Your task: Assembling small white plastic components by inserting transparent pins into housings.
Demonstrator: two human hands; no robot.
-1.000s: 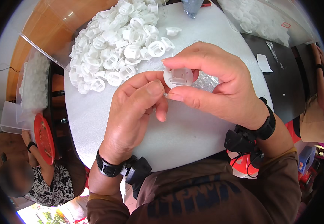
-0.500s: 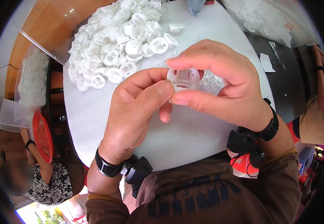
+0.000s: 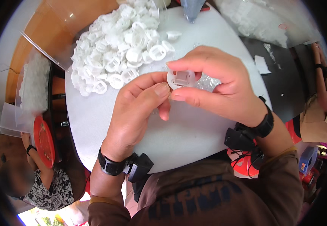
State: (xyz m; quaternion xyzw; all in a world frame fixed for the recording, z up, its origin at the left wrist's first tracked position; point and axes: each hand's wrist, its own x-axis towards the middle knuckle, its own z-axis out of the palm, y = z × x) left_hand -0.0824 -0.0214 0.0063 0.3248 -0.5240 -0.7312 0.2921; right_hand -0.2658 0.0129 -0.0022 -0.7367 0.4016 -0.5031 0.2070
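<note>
A round white plastic part [image 3: 180,78] with a raised square frame and slots is gripped at its edges between the thumb and fingers of my right hand [image 3: 223,81]. My left hand [image 3: 135,103] is at the part's left edge, thumb pressed against its fingers. Whatever is in that pinch, if anything, is too small or hidden to make out. Behind my right hand, partly covered by it, lies a heap of small clear plastic pieces [image 3: 208,83]. A large pile of similar white parts [image 3: 114,49] covers the far left of the pale tabletop [image 3: 186,139].
One loose white part [image 3: 174,35] lies right of the pile. A bag of white pieces [image 3: 257,20] stands far right, beside a dark table [image 3: 291,83]. On the left, a person [image 3: 52,188] sits by a red tray [image 3: 44,141]. Another person's arm [image 3: 323,79] shows at right.
The view has shifted slightly. My left thumb has moved a little away from the face of the white part, toward its left edge; my right hand still holds the part.
</note>
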